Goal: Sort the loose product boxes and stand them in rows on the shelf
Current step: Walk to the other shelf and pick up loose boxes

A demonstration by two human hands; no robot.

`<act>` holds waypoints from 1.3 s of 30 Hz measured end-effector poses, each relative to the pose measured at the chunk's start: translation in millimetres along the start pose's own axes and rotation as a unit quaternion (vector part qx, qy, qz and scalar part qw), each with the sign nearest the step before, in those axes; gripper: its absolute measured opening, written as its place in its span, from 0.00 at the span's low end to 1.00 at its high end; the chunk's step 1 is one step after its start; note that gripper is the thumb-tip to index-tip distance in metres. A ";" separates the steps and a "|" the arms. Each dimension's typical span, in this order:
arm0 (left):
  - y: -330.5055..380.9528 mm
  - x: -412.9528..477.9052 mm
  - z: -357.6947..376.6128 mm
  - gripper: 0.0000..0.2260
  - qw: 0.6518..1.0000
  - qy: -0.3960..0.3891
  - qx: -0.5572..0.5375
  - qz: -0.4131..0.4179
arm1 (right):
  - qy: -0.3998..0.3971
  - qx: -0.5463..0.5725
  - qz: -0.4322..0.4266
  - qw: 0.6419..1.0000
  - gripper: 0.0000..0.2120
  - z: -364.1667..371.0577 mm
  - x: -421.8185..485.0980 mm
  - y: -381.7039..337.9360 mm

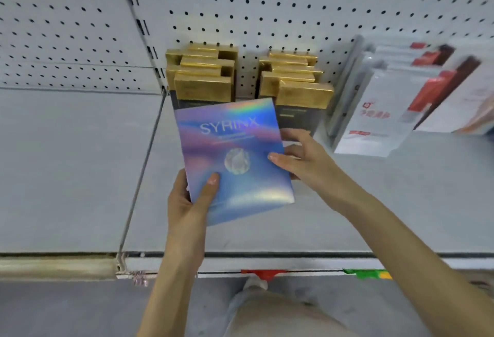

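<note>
One wide-angle view from the person's head looks forward and down onto the shelf (401,203) from within arm's reach. The left hand (187,200) and right hand (304,160) meet mid-frame on a holographic box (235,154). The pegboard (294,2) fills the top, the shelf's front edge crosses low, and the floor (66,310) lies beneath.

1. One holographic box (232,160), lettered SYRINX.
2. Two rows of gold-topped boxes: left row (201,88) and right row (304,94), roughly five in each. The rear ones overlap, so the count is unsure.
3. At least three white-and-red packets (374,112).
4. One grey shelf (80,162).
</note>
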State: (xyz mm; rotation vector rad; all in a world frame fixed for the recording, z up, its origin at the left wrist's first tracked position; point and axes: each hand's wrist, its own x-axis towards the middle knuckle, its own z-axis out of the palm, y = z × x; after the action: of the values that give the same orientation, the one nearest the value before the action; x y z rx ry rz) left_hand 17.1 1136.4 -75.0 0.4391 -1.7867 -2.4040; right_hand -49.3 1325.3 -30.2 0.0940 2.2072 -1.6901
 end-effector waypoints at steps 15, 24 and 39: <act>-80.0 -38.3 269.2 0.10 0.888 -0.301 0.347 -0.005 | 0.288 0.094 -0.042 0.952 0.13 -269.3 -137.6 129.2; -145.8 -132.4 450.2 0.13 0.902 -0.306 0.301 -0.048 | 0.313 0.087 -0.074 0.943 0.12 -449.4 -209.4 202.4; -190.6 -174.1 583.6 0.23 0.841 -0.015 0.490 0.227 | 0.284 0.063 -0.095 0.952 0.12 -595.2 -172.9 254.2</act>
State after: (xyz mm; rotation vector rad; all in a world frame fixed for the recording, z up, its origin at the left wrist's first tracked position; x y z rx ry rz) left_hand 24.7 1774.5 -74.1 0.0112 -2.6406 -1.0559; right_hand 37.1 1987.9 -77.6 0.4704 2.5690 -2.1186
